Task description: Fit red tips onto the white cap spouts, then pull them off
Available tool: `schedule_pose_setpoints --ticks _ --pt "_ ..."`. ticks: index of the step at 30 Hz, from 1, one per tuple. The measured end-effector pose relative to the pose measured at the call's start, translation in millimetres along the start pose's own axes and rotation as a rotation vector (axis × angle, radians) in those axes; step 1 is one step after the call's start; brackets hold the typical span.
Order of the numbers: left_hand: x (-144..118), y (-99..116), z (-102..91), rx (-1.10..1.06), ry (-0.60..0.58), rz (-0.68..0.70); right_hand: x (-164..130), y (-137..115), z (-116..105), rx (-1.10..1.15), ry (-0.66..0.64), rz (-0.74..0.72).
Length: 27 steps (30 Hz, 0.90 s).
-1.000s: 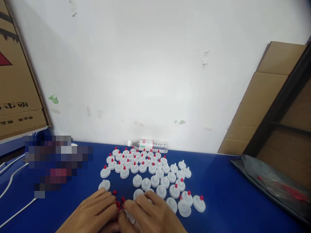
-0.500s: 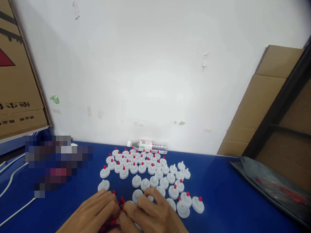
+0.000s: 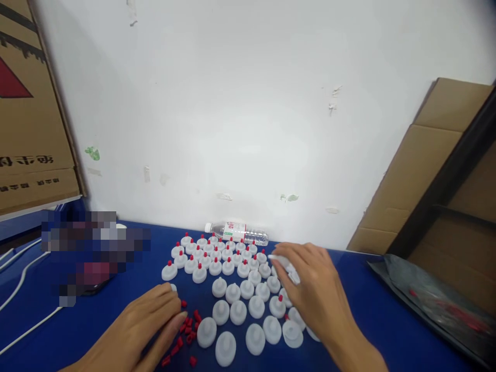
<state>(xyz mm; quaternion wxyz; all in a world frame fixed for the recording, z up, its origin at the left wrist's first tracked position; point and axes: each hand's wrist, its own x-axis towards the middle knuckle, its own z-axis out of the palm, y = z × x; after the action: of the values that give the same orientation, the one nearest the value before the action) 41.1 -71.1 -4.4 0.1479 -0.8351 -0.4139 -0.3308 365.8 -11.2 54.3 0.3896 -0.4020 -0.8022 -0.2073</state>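
Note:
My right hand [image 3: 312, 276] is raised over the right side of a group of white nozzle caps, its thumb and fingers closed round one white cap [image 3: 287, 267] seen partly from its edge. My left hand [image 3: 151, 315] rests low at the left of the group, thumb slightly apart from the fingers, with nothing visible in it. Next to its fingertips lies a loose heap of small red tips [image 3: 189, 328]. Just behind its fingers, a white nozzle cap [image 3: 173, 287] is mostly hidden. Bare white caps [image 3: 226, 349] stand in front, while red-tipped caps [image 3: 199, 273] stand behind.
A clear plastic bottle [image 3: 256, 236] lies against the wall [image 3: 248, 129] behind the caps. Cardboard [image 3: 34, 119] stands at the left, with white cables [image 3: 23, 279] below it. On the right are a cardboard sheet [image 3: 403, 170] and a dark plastic bag [image 3: 437, 305] on the blue table [image 3: 349, 299].
My hands, together over the red tips before, have separated. The right moved up and right with a white cap; the left drew slightly left, uncovering red tips and white caps.

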Motion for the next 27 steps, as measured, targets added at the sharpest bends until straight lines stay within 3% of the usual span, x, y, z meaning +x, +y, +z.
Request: schedule_pose_setpoints --ticks 5,10,14,18,24,27 --pt "23 3 1.5 -0.177 -0.226 -0.058 -3 29 -5 -0.083 -0.125 0.272" --pt "20 -6 6.7 -0.196 -0.253 -0.052 -9 54 -12 -0.077 -0.276 0.499" --pt "15 -9 9.7 -0.174 -0.3 -0.04 -15 69 -16 -0.051 -0.572 0.626" --pt "14 -11 13.1 -0.167 -0.287 -0.061 -18 73 -18 0.154 -0.811 0.636" --pt "15 -14 14.7 -0.168 -0.245 -0.054 -15 74 -33 0.325 -0.783 0.704" --pt "17 -15 13.7 -0.158 -0.255 -0.066 -15 73 -44 0.581 -0.837 0.725"
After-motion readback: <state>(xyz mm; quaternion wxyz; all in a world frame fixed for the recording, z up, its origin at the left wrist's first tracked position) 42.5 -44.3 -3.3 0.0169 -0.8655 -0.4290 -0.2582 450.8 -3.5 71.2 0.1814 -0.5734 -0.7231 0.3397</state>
